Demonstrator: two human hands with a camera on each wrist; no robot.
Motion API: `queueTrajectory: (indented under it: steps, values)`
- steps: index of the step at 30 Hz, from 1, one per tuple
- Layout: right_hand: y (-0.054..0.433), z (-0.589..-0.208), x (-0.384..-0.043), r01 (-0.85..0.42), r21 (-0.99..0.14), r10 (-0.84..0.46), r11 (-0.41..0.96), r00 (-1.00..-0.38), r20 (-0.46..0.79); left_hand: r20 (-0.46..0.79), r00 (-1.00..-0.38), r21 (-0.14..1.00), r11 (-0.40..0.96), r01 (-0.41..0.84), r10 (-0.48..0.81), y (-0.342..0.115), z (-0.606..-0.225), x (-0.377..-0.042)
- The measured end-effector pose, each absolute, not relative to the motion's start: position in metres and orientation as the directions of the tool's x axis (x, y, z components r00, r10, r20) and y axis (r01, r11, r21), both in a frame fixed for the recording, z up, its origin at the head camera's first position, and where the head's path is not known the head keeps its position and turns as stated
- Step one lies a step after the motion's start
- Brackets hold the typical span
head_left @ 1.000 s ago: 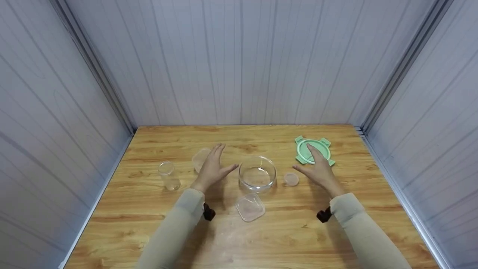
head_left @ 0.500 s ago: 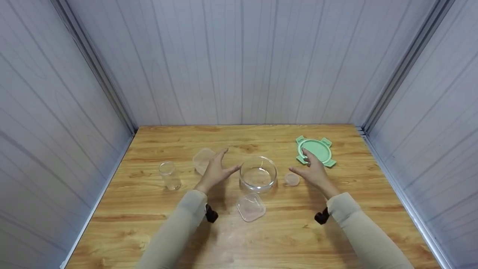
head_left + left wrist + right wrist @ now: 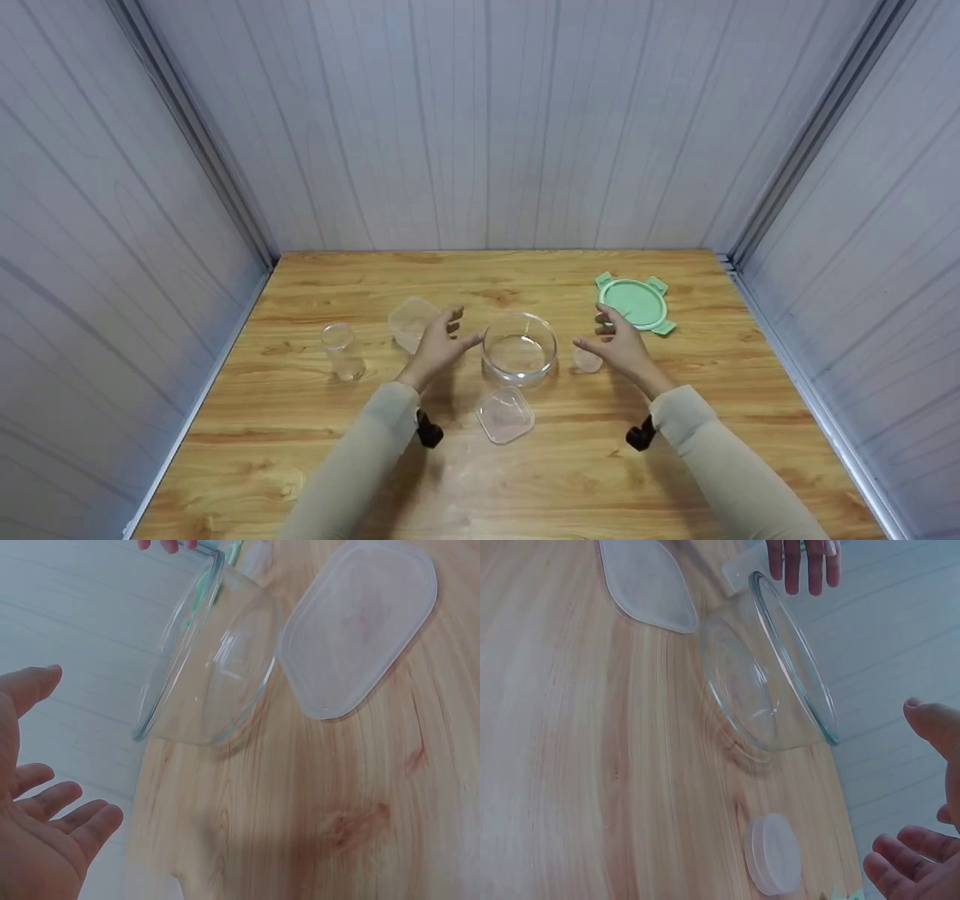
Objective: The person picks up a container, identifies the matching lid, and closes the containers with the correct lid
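The head view was evenly and moderately bright. Soft shadows lay beside both sleeves (image 3: 729,466) on the table (image 3: 559,480), where a pale glare appeared near the lower edge. The glass bowl (image 3: 519,351) carried small glints. Both wrist views were dimmer and slightly hazy.

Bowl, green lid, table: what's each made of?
Bowl: probably glass, glossy; clear wall, thick bluish rim, sharp highlights.
Green lid: likely plastic, fairly matte; even opaque color, tabs around edge.
Table: wood or wood-look laminate, slight sheen; grain shows, core can't be told.
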State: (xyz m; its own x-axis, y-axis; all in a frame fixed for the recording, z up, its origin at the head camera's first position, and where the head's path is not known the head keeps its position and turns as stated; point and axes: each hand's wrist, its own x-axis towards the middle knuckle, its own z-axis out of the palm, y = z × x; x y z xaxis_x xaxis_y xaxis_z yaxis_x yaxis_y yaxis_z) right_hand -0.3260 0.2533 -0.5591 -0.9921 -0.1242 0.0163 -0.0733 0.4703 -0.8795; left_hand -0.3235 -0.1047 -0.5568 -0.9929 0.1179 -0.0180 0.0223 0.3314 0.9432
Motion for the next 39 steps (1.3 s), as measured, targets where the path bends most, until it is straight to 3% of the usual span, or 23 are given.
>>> queueTrajectory:
  steps: [9,24,32,39]
  values:
    - [0.246,-0.566,-0.330,-0.031,-0.899,-0.108,0.436,-0.994,-0.018,-0.060,-0.994,0.957,0.288,-0.032,0.089,-0.104,-0.566,-0.328]
    - [0.230,-0.576,-0.328,0.048,-0.934,-0.108,0.355,-0.990,-0.092,-0.159,-0.975,0.984,0.107,-0.144,0.157,-0.096,-0.578,-0.323]
    - [0.221,-0.583,-0.325,0.106,-0.951,-0.148,0.291,-0.977,-0.154,-0.155,-0.976,0.979,0.159,-0.131,0.153,-0.088,-0.587,-0.322]
    - [0.214,-0.590,-0.324,0.074,-0.947,-0.156,0.313,-0.979,-0.128,-0.141,-0.978,0.982,0.147,-0.119,0.153,-0.085,-0.592,-0.324]
